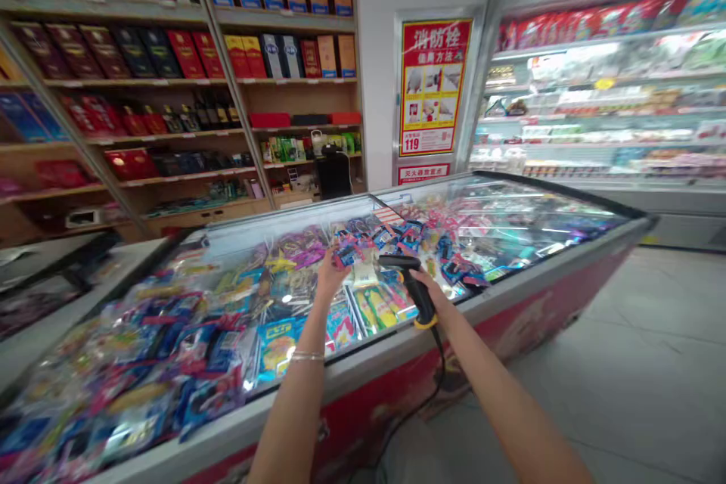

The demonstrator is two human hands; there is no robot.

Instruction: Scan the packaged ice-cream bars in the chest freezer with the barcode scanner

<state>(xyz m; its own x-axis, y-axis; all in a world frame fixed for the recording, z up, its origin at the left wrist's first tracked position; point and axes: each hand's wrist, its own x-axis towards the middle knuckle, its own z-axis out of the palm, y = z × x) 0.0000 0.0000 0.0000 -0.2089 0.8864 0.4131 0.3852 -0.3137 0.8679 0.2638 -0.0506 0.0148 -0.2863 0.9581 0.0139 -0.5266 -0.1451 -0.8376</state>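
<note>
The fingers of the right hand (pixel 435 292) are wrapped around the grip of a black plastic handheld scanner with yellow trim (pixel 420 298), its head turned toward the left. The fingers and thumb of the left hand (pixel 330 274) are closed on a small blue-and-pink plastic packet (pixel 347 251), just beside the scanner head. A thin silver-coloured band (pixel 308 356) circles the left wrist.

Both hands are above the middle of a long glass-topped chest freezer with a grey rim and red front (pixel 538 284), reaching in over its near edge. A thin black cable (pixel 441 369) drops from the scanner past that edge and down the front. Pale grey floor tiles (pixel 635 363) spread outside the near edge and beyond the right corner, giving the right arm room to move; to the left hand's side, a dense heap of blue, red and clear packets (pixel 209 352) fills the freezer's left end up to the near rim.

A cream-coloured packet (pixel 364 274) lies between the hands, with yellow-and-blue packets (pixel 379 308) closer to the near edge. Reflections streak the glass toward the right end.

Past the far edge, wooden shelves (pixel 295 79) carry boxes and bottles, a red-and-yellow poster (pixel 435 87) hangs centrally, and a lit refrigerated display (pixel 601 144) stands right.
</note>
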